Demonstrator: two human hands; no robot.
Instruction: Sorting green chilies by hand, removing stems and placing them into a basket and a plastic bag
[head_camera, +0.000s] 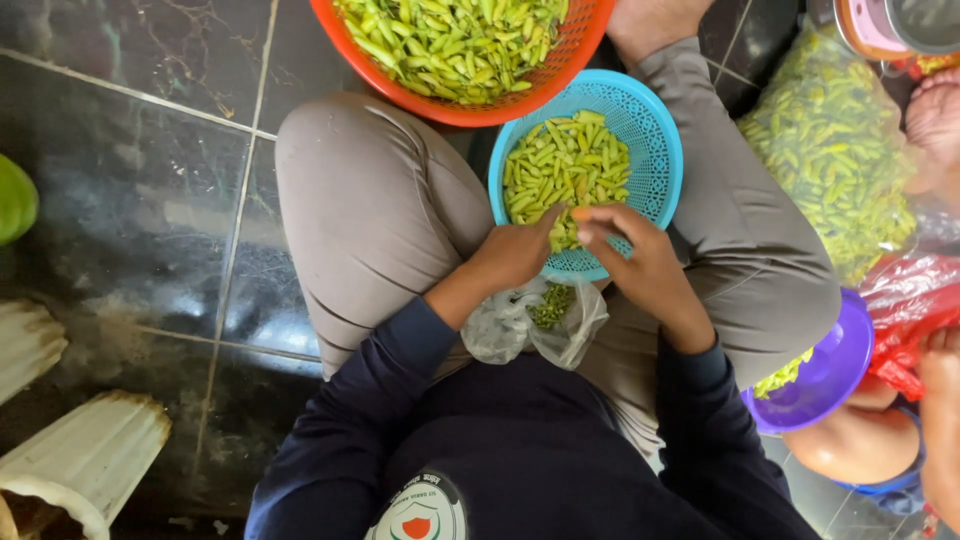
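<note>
I sit cross-legged on a dark tiled floor. A blue perforated basket (655, 150) holding several green chillies (565, 165) rests between my knees. My left hand (512, 255) and my right hand (630, 255) meet over the basket's near rim, fingertips pinching one green chilli (567, 228) between them. Below the hands, a clear plastic bag (520, 325) with small green stems lies in my lap.
An orange basket (565, 70) full of green chillies stands beyond the blue one. A large clear bag of chillies (835, 150) lies at right, beside a purple bowl (830, 370) and a red bag (910, 300). Another person's limbs show at far right. White fluted objects (85, 455) stand at left.
</note>
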